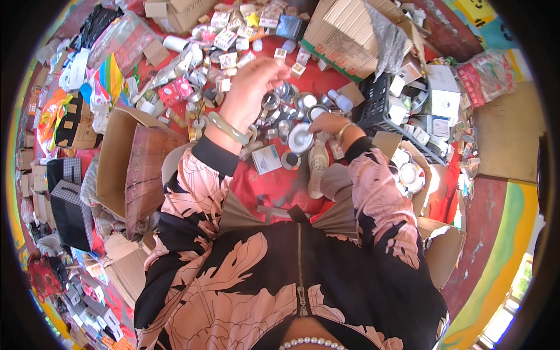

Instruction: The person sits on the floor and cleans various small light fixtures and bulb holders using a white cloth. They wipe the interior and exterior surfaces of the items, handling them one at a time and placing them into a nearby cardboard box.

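Observation:
My right hand [330, 124] is closed, its fingers at the rim of a round white lid-like disc [300, 139] with a raised centre. My left hand [255, 87], with a pale bangle at the wrist, is held above the pile with its fingers curled together. Whatever they may hold is hidden. Small printed boxes [297, 70] lie by its fingertips. Beneath both hands spreads a heap of small round jars and lids [270, 101], silver, white and clear. A white box [266, 159] lies at the near side of the heap.
A black plastic crate [379, 108] full of small packages stands at the right, near a cardboard box [344, 35]. An open carton [116, 163] is at the left. My shoe [318, 166] touches the near side of the heap. More boxes and bags cover the red floor.

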{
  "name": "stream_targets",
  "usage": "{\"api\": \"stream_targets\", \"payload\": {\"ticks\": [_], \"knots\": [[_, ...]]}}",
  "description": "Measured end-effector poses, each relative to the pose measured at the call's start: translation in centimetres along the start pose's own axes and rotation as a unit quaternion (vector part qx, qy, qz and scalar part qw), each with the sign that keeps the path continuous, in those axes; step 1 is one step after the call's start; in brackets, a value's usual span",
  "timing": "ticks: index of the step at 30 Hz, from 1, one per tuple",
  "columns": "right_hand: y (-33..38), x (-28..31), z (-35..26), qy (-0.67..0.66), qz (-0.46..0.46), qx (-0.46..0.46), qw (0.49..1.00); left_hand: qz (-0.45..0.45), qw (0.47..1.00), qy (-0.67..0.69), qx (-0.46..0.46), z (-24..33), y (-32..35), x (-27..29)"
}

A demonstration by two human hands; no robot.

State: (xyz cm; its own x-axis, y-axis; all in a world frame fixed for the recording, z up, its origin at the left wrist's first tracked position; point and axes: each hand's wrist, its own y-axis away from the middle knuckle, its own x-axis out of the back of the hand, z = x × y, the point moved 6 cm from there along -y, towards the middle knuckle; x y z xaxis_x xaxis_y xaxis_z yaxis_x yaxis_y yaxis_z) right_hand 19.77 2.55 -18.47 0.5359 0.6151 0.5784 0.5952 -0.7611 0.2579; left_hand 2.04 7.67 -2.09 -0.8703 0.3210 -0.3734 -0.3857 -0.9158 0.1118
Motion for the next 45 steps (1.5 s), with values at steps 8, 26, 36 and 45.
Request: {"api": "stream_targets", "payload": {"ticks": [8, 26, 36, 45], "knots": [[5.8, 10.9, -12.8, -0.406, 0.224, -0.097, 0.881, -0.176, 0.840, -0.444, -0.257, 2.5, 4.4, -5.9], [9.1, 16.5, -16.4, -0.565, 0.431, 0.111, 0.695, -0.179, 0.946, 0.269, -0.033, 0.8, 1.2, -3.1], [6.5, 13.6, -22.4, 0.076, 0.555, 0.118, 0.820, -0.181, 0.975, 0.109, -0.074, 0.9, 1.8, -5.1], [5.4, 11.4, -25.6, 0.159, 0.475, 0.254, 0.827, -0.116, 0.989, 0.047, -0.078, 0.7, 2.1, -4.6]]}}
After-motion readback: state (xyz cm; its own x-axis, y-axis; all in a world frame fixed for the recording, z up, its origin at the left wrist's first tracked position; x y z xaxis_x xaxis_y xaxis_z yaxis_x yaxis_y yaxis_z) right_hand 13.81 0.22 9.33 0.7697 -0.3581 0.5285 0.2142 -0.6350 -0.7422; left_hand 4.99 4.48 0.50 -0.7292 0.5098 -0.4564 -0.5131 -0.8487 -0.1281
